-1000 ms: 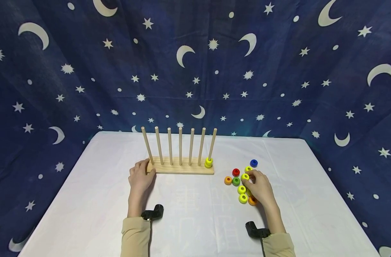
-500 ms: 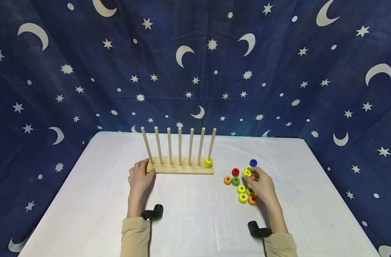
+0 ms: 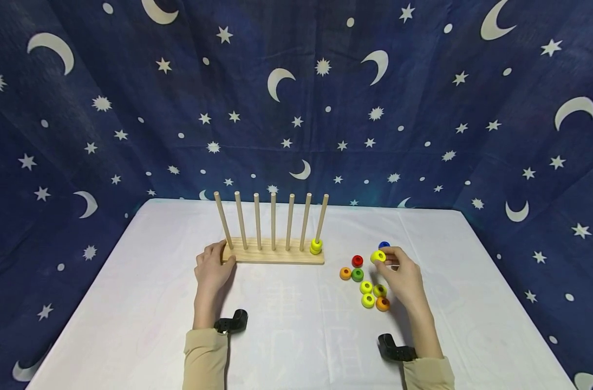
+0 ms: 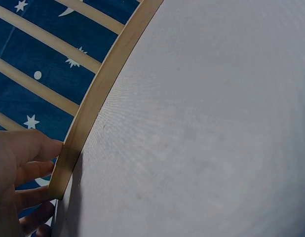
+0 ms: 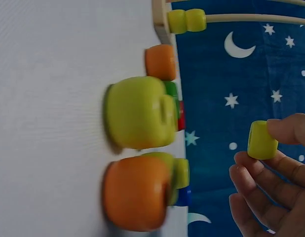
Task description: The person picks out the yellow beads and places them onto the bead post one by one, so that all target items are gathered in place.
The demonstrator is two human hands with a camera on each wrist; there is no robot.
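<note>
In the head view my left hand (image 3: 213,268) grips the left end of a wooden peg stand (image 3: 272,259), thumb at the front. The left wrist view shows that thumb on the edge of the stand's base (image 4: 88,116), fingers round its end. Two yellow beads are stacked on the rightmost peg (image 3: 322,216); the other pegs are bare. My right hand (image 3: 402,276) pinches a yellow bead (image 3: 378,257) between thumb and fingers above the loose beads. In the right wrist view this yellow bead (image 5: 262,140) is held apart from the table, its hole turned sideways.
Several loose beads lie right of the stand: a red bead (image 3: 357,261), a green bead (image 3: 357,274), an orange bead (image 3: 345,273), a partly hidden blue bead (image 3: 384,245), another orange bead (image 3: 382,304) and yellow beads (image 3: 367,300). A white cloth (image 3: 296,336) covers the table.
My right hand has lifted the yellow bead and moved slightly away and to the right. Another yellow bead behind it has gone out of sight. The left hand and stand stay put.
</note>
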